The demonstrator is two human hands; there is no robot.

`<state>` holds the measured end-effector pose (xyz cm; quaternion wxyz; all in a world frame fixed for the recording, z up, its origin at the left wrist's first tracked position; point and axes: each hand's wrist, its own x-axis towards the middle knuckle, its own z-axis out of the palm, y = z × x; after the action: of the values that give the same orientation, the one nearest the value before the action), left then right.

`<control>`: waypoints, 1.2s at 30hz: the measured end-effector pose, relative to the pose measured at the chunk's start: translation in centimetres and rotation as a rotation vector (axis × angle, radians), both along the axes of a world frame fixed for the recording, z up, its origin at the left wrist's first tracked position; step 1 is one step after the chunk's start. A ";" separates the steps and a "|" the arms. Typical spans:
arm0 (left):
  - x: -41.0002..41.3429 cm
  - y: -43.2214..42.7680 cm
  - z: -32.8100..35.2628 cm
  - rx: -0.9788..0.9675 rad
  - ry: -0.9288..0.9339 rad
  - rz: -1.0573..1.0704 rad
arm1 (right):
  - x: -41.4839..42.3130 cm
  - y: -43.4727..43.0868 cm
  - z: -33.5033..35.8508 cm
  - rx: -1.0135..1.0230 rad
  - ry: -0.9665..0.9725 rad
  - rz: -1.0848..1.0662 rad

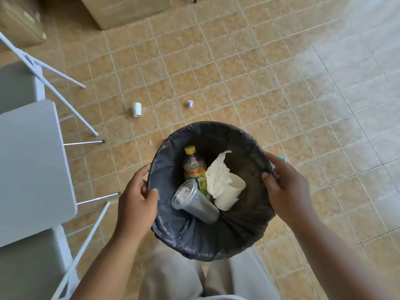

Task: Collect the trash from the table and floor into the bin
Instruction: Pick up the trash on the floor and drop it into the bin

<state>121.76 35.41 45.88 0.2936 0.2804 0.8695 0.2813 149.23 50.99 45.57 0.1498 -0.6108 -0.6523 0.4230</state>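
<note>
Plain indoor room, prob. home or storeroom.
Beige tiled floor [238,72] thruout; white table [28,159] w/ thin metal legs [86,142] at 9 o'clock; big cardboard boxes [129,11] on floor at 11 and 12 o'clock.

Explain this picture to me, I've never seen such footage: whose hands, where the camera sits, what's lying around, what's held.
One camera, worn on a person's head, looks down. No machine: the left hand and right hand are the person's own, each gripping the rim of a black-lined bin. Inside lie a bottle, a clear cup, a paper cup and a tissue. On the floor beyond it lie a white cup and a paper scrap. A grey table stands at the left.
</note>
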 end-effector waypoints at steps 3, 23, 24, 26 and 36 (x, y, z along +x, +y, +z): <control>-0.8 1.5 -4.7 0.006 -0.015 -0.018 | -0.7 1.2 -4.6 0.008 -0.038 -0.038; -9.2 12.6 -47.9 0.051 -0.045 -0.239 | -6.2 8.8 -47.3 0.074 -0.166 -0.093; -9.6 14.0 -49.4 0.063 -0.019 -0.261 | -6.5 10.1 -48.7 0.095 -0.177 -0.087; -10.4 16.8 -51.6 0.091 0.056 -0.313 | -7.2 12.8 -51.4 0.145 -0.182 -0.093; -14.9 27.7 -57.8 0.199 0.254 -0.446 | -10.4 23.7 -57.2 0.323 -0.135 -0.063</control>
<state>106.83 63.15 -11.93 0.2078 0.5256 0.7842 0.2562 138.82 74.72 -11.64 0.2152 -0.6256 -0.7011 0.2659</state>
